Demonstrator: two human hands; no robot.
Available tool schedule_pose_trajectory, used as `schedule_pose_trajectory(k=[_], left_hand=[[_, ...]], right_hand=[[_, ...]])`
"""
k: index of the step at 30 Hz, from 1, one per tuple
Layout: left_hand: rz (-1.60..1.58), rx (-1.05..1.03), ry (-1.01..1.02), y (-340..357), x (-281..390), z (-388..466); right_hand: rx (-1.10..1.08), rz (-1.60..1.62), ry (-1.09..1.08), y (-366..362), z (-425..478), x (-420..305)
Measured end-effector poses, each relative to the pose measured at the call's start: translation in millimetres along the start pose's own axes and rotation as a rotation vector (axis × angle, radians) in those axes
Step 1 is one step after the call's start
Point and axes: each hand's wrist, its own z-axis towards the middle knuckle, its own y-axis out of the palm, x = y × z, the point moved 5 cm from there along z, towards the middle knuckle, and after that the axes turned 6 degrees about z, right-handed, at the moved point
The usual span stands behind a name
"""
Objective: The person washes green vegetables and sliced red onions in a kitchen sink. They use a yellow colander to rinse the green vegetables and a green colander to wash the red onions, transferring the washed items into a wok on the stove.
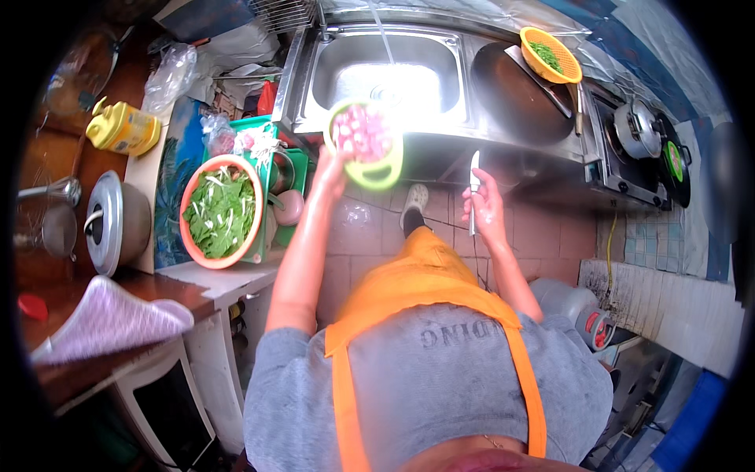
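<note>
My left hand (335, 168) grips the side of a light green plastic bowl (390, 170) with a looped handle. Chopped pink and whitish pieces (363, 133) lie in it, too blurred to name. The bowl is over the front edge of a stainless steel sink (324, 76), where a stream of water (382, 29) runs down. In my right hand (489, 212) is a knife (475, 164), its blade pointing towards the counter, apart from the bowl and the sink.
Leafy greens fill an orange basin (257, 227) at left. A lidded pot (133, 221) and a yellow jug (127, 130) stand beyond it. Right of the sink are a wok (513, 97), a cleaver (540, 76) and a yellow basket (569, 65) of chopped greens. A gas stove (628, 183) bears a pot (634, 133).
</note>
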Motion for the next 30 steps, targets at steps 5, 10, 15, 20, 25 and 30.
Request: schedule_pose_trajectory(k=[5, 10, 15, 20, 25, 30], left_hand=[[1.223, 0.424, 0.627, 43.2, 63.4, 156.3], [1.763, 0.163, 0.612, 76.8, 74.4, 219.7], [1.86, 0.418, 0.621, 40.5, 91.6, 258.9], [1.492, 0.497, 0.483, 8.7, 76.1, 300.3], [0.593, 0.472, -0.12, -125.8, -52.1, 355.1], [0.588, 0.243, -0.432, -117.5, -75.1, 365.3]], right_hand=[[-0.019, -0.011, 0.16, -8.8, 106.8, 28.8], [-0.221, -0.177, 0.165, 11.9, 212.0, -5.1], [-0.23, -0.382, 0.165, 14.3, 306.7, -21.3], [-0.158, -0.317, 0.314, 13.6, 382.2, 21.1], [-0.296, -0.282, 0.502, 78.5, 429.9, 23.3], [-0.298, -0.313, 0.483, 130.2, 491.8, 50.1]])
